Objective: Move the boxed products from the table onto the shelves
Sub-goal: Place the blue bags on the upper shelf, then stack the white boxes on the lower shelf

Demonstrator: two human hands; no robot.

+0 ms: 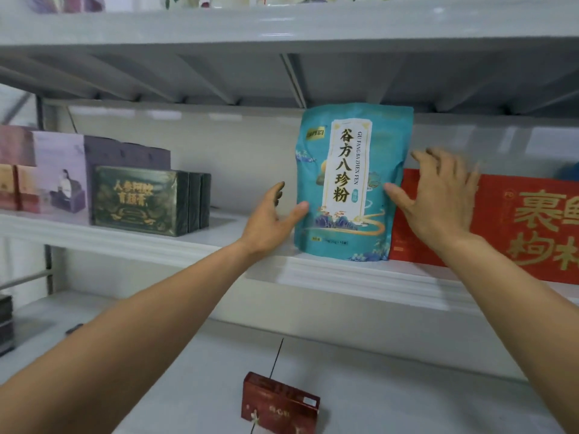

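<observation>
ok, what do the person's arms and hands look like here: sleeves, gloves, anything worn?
The left forearm and right forearm are bare to the frame edge, no sleeves in view. The left hand and right hand wear no gloves; no watch, ring or band is visible. One left fingertip carries a dark smudge.

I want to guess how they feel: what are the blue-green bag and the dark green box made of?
The blue-green bag is probably soft plastic film, slightly shiny: its edges bulge and wrinkle. The dark green box looks like stiff printed cardboard: sharp corners, flat faces, shiny gold lettering.
</observation>
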